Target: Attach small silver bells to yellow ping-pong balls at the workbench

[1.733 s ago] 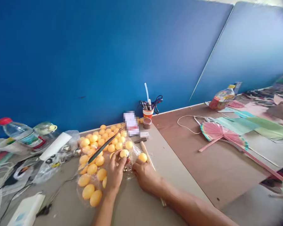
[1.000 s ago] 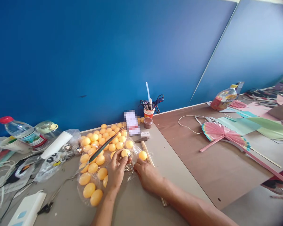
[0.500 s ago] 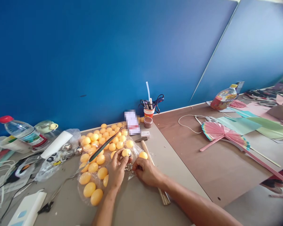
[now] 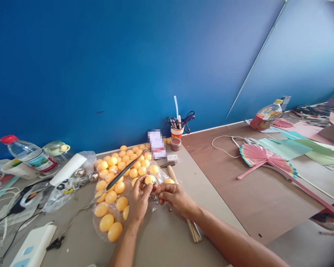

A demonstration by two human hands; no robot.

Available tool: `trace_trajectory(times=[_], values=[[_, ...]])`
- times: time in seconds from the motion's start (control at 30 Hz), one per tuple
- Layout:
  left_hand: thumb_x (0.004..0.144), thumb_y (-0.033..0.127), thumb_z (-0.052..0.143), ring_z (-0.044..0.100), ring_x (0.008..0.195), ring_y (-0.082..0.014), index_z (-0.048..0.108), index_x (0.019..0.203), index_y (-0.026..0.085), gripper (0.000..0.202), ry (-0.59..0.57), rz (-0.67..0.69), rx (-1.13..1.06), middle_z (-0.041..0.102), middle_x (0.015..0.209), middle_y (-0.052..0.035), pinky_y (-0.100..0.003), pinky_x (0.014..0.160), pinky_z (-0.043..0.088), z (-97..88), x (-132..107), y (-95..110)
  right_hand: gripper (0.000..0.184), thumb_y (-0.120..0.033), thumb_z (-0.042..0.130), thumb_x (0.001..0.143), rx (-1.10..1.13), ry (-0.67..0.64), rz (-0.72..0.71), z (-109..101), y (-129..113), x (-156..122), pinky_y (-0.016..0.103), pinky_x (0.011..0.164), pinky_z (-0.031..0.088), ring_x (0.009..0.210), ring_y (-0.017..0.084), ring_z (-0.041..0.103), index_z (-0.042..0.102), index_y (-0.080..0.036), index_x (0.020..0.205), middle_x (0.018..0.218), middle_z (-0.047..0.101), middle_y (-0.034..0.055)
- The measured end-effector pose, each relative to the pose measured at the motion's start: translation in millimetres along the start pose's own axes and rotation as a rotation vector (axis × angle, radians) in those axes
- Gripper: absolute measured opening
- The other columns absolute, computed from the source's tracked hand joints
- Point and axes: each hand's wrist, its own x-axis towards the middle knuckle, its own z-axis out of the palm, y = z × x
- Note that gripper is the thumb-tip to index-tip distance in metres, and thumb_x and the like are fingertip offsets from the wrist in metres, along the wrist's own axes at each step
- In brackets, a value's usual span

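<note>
My left hand (image 4: 139, 198) is closed around an orange ping-pong ball (image 4: 149, 180), which has a dark shiny spot on its right side. Beside it, the fingers of my right hand (image 4: 174, 196) are pinched together near the ball; anything between them is too small to make out. Below the fingers lies a clear plastic bag with small metallic bits (image 4: 152, 198), partly covered. Another orange ball (image 4: 170, 181) shows behind my right hand. To the left, many orange balls (image 4: 110, 197) lie in clear plastic, with a long dark strip-like tool (image 4: 125, 170) across them.
Wooden sticks (image 4: 193, 230) lie right of my hand. Behind stand a cup of pens (image 4: 177, 131) and a small lidded tub (image 4: 175, 144). Bottles (image 4: 30, 155) and a power strip (image 4: 35, 246) are at left. A pink paper fan (image 4: 257, 155) and coloured sheets lie at right, near another person's hand.
My right hand has moved up and left, closer to the ball in my left hand. A small dark bit now shows on the table below my right hand. The left hand keeps its hold.
</note>
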Motion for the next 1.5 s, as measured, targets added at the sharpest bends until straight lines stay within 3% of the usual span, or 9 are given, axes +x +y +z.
trace_trajectory(times=[0.2, 0.43, 0.73, 1.1, 1.23, 1.5], values=[[0.076, 0.042, 0.071, 0.068, 0.085, -0.0212, 0.058, 0.110, 0.021, 0.043, -0.012, 0.003, 0.018, 0.068, 0.097, -0.0047, -0.035, 0.081, 0.053, -1.4, 0.7, -1.1, 0.023, -0.036, 0.075, 0.067, 0.159, -0.059, 0.046, 0.1, -0.1, -0.8, 0.025, 0.062, 0.042, 0.055, 0.010, 0.055, 0.066, -0.016, 0.070, 0.059, 0.060, -0.0025], [0.074, 0.043, 0.071, 0.066, 0.085, -0.0206, 0.059, 0.108, 0.020, 0.042, 0.001, 0.006, 0.002, 0.067, 0.099, -0.0055, -0.036, 0.080, 0.054, 3.0, -0.9, 3.2, 0.036, -0.048, 0.077, 0.066, 0.224, -0.073, 0.018, -0.9, -0.5, -0.1, 0.023, 0.051, 0.032, 0.046, 0.007, 0.044, 0.061, -0.017, 0.074, 0.053, 0.053, -0.0054], [0.073, 0.044, 0.072, 0.065, 0.095, -0.0240, 0.062, 0.109, 0.020, 0.044, -0.055, -0.017, 0.019, 0.067, 0.108, -0.0083, -0.038, 0.082, 0.055, 1.5, -0.6, -1.4, 0.028, -0.037, 0.078, 0.065, 0.227, -0.019, -0.035, -5.9, 1.9, 4.6, 0.023, 0.051, 0.027, 0.046, 0.008, 0.042, 0.062, -0.017, 0.076, 0.053, 0.054, -0.0046], [0.077, 0.045, 0.070, 0.066, 0.094, -0.0250, 0.060, 0.114, 0.019, 0.047, -0.133, -0.045, 0.037, 0.067, 0.111, -0.0098, -0.039, 0.082, 0.055, -0.1, -2.4, -2.3, 0.020, -0.035, 0.070, 0.069, 0.022, 0.066, -0.128, -5.6, -1.4, 1.9, 0.025, 0.054, 0.029, 0.052, 0.009, 0.038, 0.061, -0.018, 0.073, 0.054, 0.049, -0.0057], [0.078, 0.046, 0.068, 0.065, 0.100, -0.0271, 0.059, 0.116, 0.018, 0.048, -0.155, -0.067, 0.052, 0.067, 0.113, -0.0112, -0.040, 0.086, 0.054, 0.3, -3.2, -0.8, 0.013, -0.029, 0.066, 0.069, -0.065, 0.121, -0.105, -5.5, -3.2, 1.5, 0.024, 0.053, 0.029, 0.052, 0.009, 0.038, 0.062, -0.018, 0.073, 0.052, 0.048, -0.0063], [0.074, 0.047, 0.072, 0.066, 0.101, -0.0275, 0.062, 0.114, 0.018, 0.050, -0.142, -0.102, -0.001, 0.069, 0.112, -0.0104, -0.039, 0.085, 0.055, 1.0, -3.6, 0.5, 0.014, -0.029, 0.065, 0.069, -0.030, 0.153, -0.079, -8.0, 3.3, 5.8, 0.024, 0.051, 0.029, 0.050, 0.009, 0.040, 0.059, -0.018, 0.076, 0.053, 0.049, -0.0066]])
